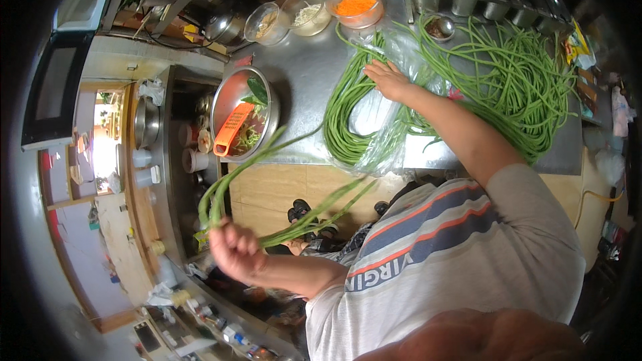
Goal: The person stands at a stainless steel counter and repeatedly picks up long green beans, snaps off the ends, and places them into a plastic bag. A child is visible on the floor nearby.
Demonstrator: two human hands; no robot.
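My left hand (235, 253), slightly blurred, is closed around a few long green beans (215, 203) out to the left of my body. They bend over the fist, one stretch running up toward the table and the others trailing right past its front edge. On the table, my right hand (388, 80) lies flat with fingers extended on a coiled bundle of yardlong beans (343, 110). A clear plastic bag (383, 143) lies under and beside that coil. To the right spreads a large loose heap of yardlong beans (516, 80), partly behind my right forearm.
A steel bowl (273, 133) at the left holds an orange grater (233, 128), a green vegetable piece and shreds. Behind stand bowls of shredded carrot (357, 4) and pale shreds (307, 14). Metal containers (464, 5) line the back right. A steel shelf unit (170, 160) stands left.
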